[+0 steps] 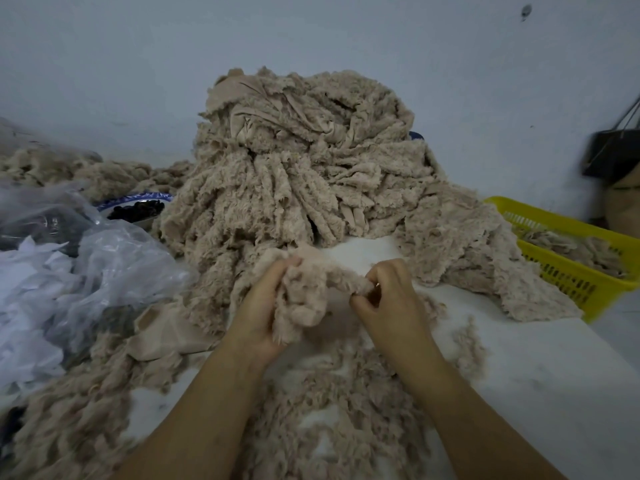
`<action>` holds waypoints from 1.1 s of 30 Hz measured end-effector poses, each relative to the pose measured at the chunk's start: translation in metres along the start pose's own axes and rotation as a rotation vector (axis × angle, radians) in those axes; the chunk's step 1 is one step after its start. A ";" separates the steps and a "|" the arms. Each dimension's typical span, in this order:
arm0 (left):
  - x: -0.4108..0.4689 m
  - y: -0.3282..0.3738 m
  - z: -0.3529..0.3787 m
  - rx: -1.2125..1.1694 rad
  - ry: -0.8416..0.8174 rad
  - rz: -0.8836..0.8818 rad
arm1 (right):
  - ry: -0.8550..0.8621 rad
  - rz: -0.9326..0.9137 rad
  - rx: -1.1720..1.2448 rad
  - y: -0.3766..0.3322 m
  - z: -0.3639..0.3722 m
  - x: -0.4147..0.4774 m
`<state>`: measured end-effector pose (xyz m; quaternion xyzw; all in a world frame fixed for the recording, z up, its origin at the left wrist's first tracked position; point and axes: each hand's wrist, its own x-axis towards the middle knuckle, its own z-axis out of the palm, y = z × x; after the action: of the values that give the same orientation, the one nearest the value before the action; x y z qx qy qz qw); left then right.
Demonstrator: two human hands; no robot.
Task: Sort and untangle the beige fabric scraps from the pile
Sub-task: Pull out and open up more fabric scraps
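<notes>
A tall pile of fluffy beige fabric scraps (pixel 304 157) rises in the middle of the white table (pixel 540 375), against the wall. In front of it, my left hand (pixel 263 310) grips a bunched beige scrap (pixel 308 292) from its left side. My right hand (pixel 388 296) pinches the right end of the same scrap between thumb and curled fingers. The scrap stretches between both hands, a little above the table. Loose beige scraps and fluff (pixel 329 403) lie spread under my forearms.
A yellow plastic basket (pixel 568 268) with beige scraps stands at the right. Clear plastic bags with white pieces (pixel 69 271) sit at the left, beside a blue-rimmed bowl of dark bits (pixel 135 206). A dark bag (pixel 613 154) hangs on the right wall.
</notes>
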<state>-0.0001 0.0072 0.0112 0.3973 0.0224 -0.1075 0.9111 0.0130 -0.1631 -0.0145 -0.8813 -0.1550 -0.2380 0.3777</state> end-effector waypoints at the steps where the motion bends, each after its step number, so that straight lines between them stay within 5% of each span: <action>1: 0.000 -0.001 -0.001 -0.018 -0.002 0.005 | -0.036 -0.018 -0.010 0.002 0.001 -0.001; 11: -0.002 -0.008 0.005 0.016 -0.048 -0.080 | -0.302 -0.044 0.370 -0.002 0.002 -0.004; 18: 0.006 -0.002 -0.005 -0.103 0.103 0.082 | -0.063 0.052 0.110 0.011 -0.006 0.005; 21: 0.003 0.002 -0.002 -0.187 0.088 0.085 | -0.096 0.099 0.033 0.012 -0.004 0.007; 26: -0.004 0.025 -0.023 -0.367 0.136 0.310 | 0.031 0.551 0.205 0.040 -0.036 0.016; 30: -0.003 0.012 -0.014 -0.254 0.127 0.224 | -0.265 0.438 0.313 0.012 -0.029 0.008; 33: 0.001 0.009 -0.014 -0.276 0.119 0.158 | -0.074 0.394 0.364 0.011 -0.028 0.008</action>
<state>0.0037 0.0230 0.0076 0.2747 0.0595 -0.0076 0.9597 0.0168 -0.1904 0.0000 -0.8203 -0.0346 -0.0956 0.5629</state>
